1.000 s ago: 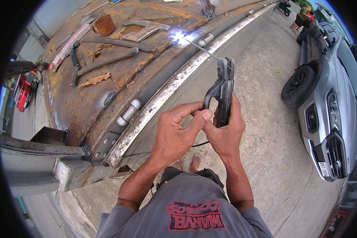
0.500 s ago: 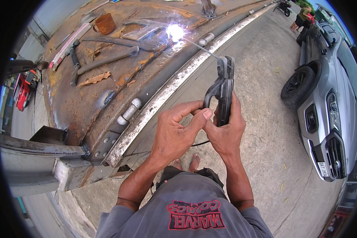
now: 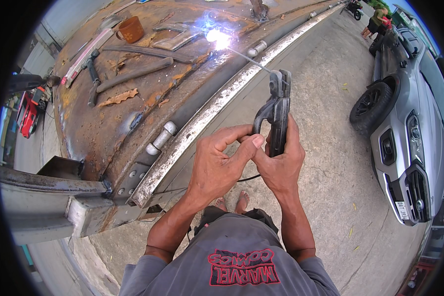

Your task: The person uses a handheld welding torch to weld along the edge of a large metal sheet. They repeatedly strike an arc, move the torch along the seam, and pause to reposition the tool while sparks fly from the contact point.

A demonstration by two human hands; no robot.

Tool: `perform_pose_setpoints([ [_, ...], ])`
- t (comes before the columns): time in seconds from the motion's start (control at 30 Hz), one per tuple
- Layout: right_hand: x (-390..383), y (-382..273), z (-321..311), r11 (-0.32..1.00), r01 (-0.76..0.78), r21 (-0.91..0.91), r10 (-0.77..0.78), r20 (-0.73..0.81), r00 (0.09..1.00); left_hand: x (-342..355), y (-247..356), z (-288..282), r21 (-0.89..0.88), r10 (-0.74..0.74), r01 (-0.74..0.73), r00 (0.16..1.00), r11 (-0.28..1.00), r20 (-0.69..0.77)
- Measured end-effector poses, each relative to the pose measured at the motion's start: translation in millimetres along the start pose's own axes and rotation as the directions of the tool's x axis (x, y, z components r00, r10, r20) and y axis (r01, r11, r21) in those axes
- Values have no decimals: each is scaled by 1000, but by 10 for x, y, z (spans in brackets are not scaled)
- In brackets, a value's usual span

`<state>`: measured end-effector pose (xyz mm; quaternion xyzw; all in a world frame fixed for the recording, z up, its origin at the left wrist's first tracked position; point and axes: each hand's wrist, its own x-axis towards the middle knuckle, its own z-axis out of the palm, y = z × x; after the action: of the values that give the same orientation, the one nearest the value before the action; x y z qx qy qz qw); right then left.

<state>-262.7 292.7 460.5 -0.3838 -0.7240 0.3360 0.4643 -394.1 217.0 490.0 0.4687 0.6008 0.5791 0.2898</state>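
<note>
Both my hands are closed on a black welding electrode holder. My right hand wraps round its handle from the right. From the left, my left hand grips the holder's lower part and lever, its thumb against the right hand. A thin welding rod runs from the holder's jaws up and left to the rusty steel plate. At the rod's tip burns a bright white-blue arc, with sparks and some smoke; the glare hides the spot beneath it.
On the plate lie a hammer, flat metal pieces and an orange-brown mug. A pale metal rail edges the plate. To the right a silver pickup stands on concrete. People are far off at upper right.
The arc has shifted very slightly along the plate, and its glow has changed shape. My hands and the electrode holder stay nearly where they were.
</note>
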Motion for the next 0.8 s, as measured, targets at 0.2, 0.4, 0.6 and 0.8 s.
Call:
perform_pose_setpoints([
  [0.2,-16,103,17,998,63,-20,-63,-28,998,-4,-41,0,79,45,-44,999,996,-4],
  [0.4,-46,23,20,999,-24,27,25,-34,999,-14,27,-1,12,1,-1,1000,1000,9],
  [0.6,22,32,44,1000,20,-1,-20,-24,1000,26,33,-14,29,0,-1,1000,1000,2],
  [0.8,21,61,65,1000,-1,-1,1,-21,1000,44,-5,-21,16,5,-5,1000,1000,6],
])
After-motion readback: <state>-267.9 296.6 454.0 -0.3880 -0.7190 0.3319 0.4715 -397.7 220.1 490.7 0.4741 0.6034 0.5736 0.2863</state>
